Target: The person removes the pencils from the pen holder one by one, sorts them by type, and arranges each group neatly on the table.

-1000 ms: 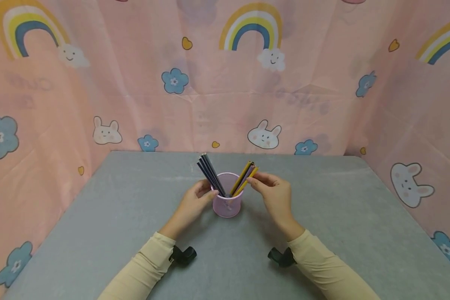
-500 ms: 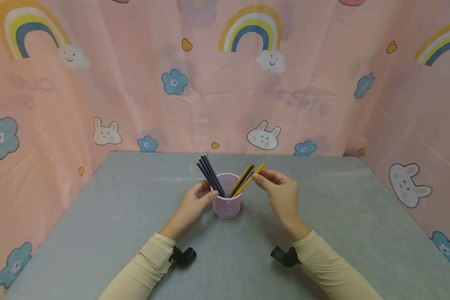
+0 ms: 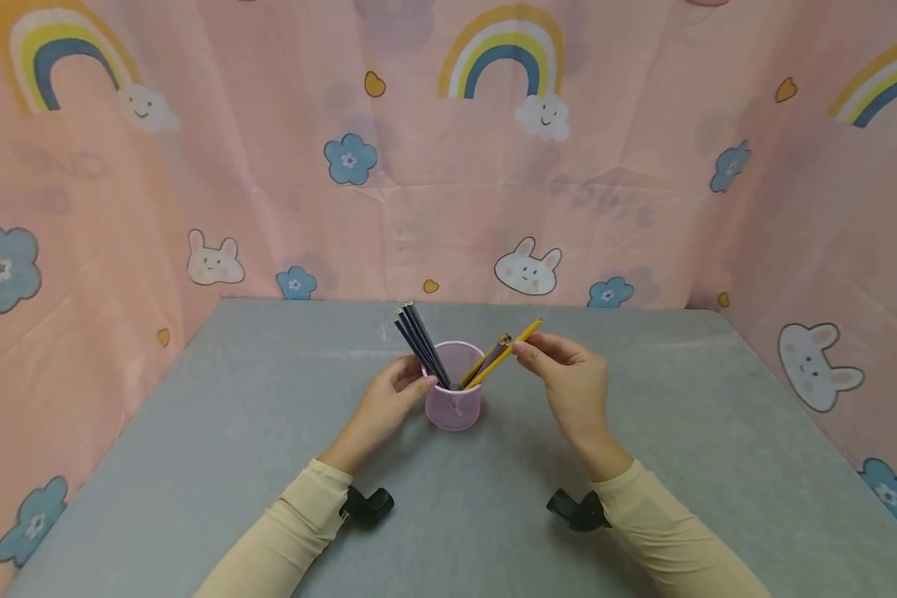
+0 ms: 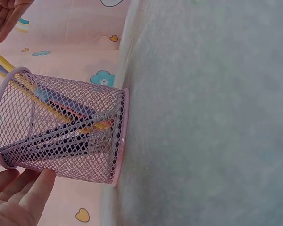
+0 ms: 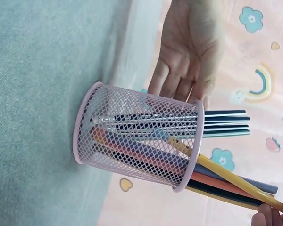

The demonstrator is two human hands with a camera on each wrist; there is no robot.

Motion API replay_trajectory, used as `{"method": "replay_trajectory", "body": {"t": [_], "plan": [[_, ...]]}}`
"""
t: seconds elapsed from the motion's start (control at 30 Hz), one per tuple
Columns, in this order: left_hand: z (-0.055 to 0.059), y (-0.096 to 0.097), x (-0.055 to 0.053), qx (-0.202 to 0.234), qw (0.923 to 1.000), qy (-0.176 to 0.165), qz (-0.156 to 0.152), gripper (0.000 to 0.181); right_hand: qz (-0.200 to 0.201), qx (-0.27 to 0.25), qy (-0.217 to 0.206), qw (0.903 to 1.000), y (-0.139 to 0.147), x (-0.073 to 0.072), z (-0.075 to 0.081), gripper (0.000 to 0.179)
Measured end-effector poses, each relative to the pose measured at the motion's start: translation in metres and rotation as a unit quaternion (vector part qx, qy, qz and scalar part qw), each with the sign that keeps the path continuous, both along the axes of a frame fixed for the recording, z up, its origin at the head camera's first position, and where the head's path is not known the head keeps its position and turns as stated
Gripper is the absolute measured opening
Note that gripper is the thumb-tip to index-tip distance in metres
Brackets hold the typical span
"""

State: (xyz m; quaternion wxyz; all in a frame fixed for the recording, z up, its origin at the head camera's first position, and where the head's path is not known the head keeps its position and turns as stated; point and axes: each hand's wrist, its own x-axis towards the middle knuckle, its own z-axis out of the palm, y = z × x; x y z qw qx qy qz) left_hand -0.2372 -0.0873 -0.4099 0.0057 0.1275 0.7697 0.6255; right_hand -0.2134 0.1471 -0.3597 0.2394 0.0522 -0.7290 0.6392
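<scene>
A pink mesh pencil cup (image 3: pixel 453 413) stands upright on the table. My left hand (image 3: pixel 379 407) holds its left side near the rim, the thumb at the front. Several dark pencils (image 3: pixel 421 342) lean left in the cup. Several coloured pencils, among them an orange one (image 5: pixel 211 184) and a blue-grey one (image 5: pixel 258 182), lean right. My right hand (image 3: pixel 574 390) pinches a yellow pencil (image 3: pixel 529 329) near its upper end. That pencil slants over the rim, its lower end inside the cup in the right wrist view.
The grey table (image 3: pixel 217 415) spreads around the cup. A pink printed curtain (image 3: pixel 419 224) hangs behind the table and along its sides. Dark wrist cameras (image 3: pixel 370 507) sit on both wrists, below the cup in the head view.
My right hand has moved right with the yellow pencil, which now tilts further from the other coloured pencils. The left hand and the cup have stayed in place.
</scene>
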Motion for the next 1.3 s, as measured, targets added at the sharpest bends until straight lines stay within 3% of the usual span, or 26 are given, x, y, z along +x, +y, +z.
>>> {"method": "replay_trajectory", "body": {"t": [0.17,0.3,0.7,0.97,1.3], "plan": [[0.001,0.001,-0.002,0.001,1.0,0.001,-0.001,0.046,-0.021,0.027,-0.026,0.9991,-0.004,0.012,0.018,0.034],[0.004,0.001,-0.002,0.002,1.0,-0.001,0.002,0.046,-0.023,0.013,-0.041,0.9988,-0.003,0.014,0.023,0.03],[0.004,0.002,-0.001,0.004,1.0,-0.004,-0.004,0.046,-0.022,-0.021,-0.019,0.9994,0.0,0.015,0.026,0.03],[0.029,0.002,0.016,0.006,0.9997,-0.02,-0.015,0.045,-0.022,-0.037,-0.007,0.999,0.002,0.019,0.03,0.03],[0.027,0.003,0.016,0.013,0.9995,-0.022,-0.015,0.047,-0.035,-0.032,-0.002,0.9989,0.007,0.025,0.032,0.031]]}}
